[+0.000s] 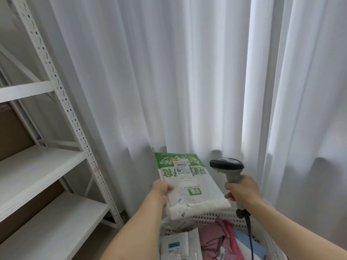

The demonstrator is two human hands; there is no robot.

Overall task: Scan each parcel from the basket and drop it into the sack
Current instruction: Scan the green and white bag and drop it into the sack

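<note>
A white and green plastic parcel (189,184) with a shipping label on its upper part is held up above the basket. My left hand (159,190) grips its left edge. My right hand (242,190) grips the grey handle of a barcode scanner (228,166), whose black head points left toward the parcel's label. Below stands a white perforated basket (210,216) holding several more parcels, among them a pink one (216,239), a white one (178,244) and a blue one (247,248). No sack is in view.
White metal shelving (62,113) with bare white boards stands on the left, with brown cardboard behind it. White curtains (187,72) hang across the back and right. The scanner's black cable (250,237) drops over the basket.
</note>
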